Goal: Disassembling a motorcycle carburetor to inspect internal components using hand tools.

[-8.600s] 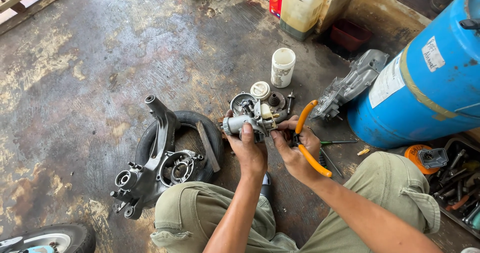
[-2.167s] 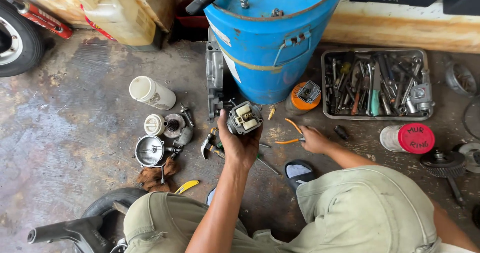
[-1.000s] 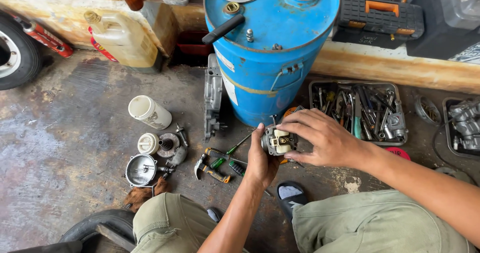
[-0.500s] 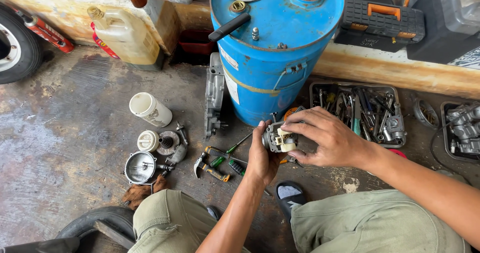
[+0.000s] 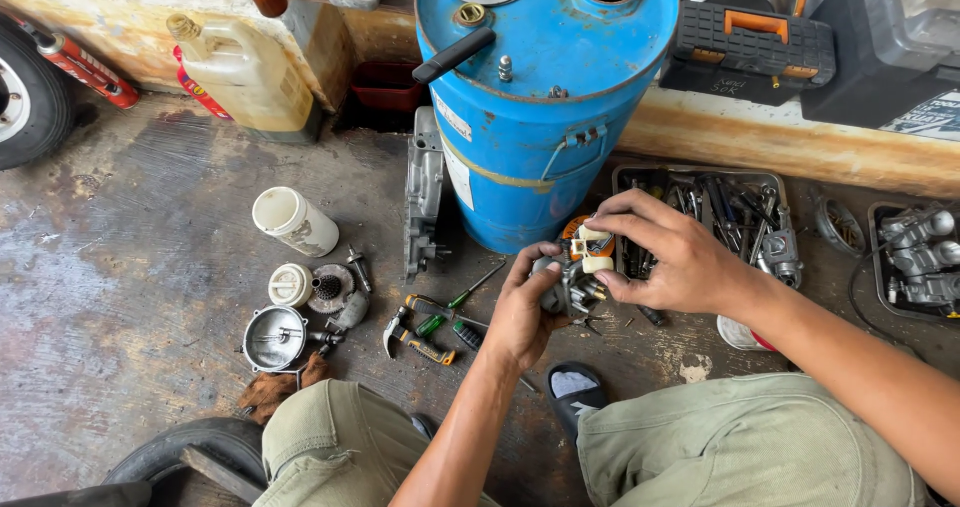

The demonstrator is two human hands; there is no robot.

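A small metal carburettor [image 5: 575, 277] with a whitish float piece on top is held up in front of me. My left hand [image 5: 520, 312] grips it from below and the left side. My right hand [image 5: 665, 252] comes in from the right, its fingertips pinching the whitish piece on top. Both hands hover above the stained concrete floor, just in front of a blue steel drum [image 5: 540, 97].
A metal tray of tools [image 5: 745, 212] lies right of the drum. Pliers and a screwdriver [image 5: 435, 327] lie on the floor by my left knee. A white cup [image 5: 292, 222], round metal parts [image 5: 275, 337], an engine cover [image 5: 423, 192] and a yellowish jerrycan [image 5: 245, 72] are at left.
My view has swung from the wheel to the drum. The carburettor has come up in my left hand and my right hand has closed onto its top piece.
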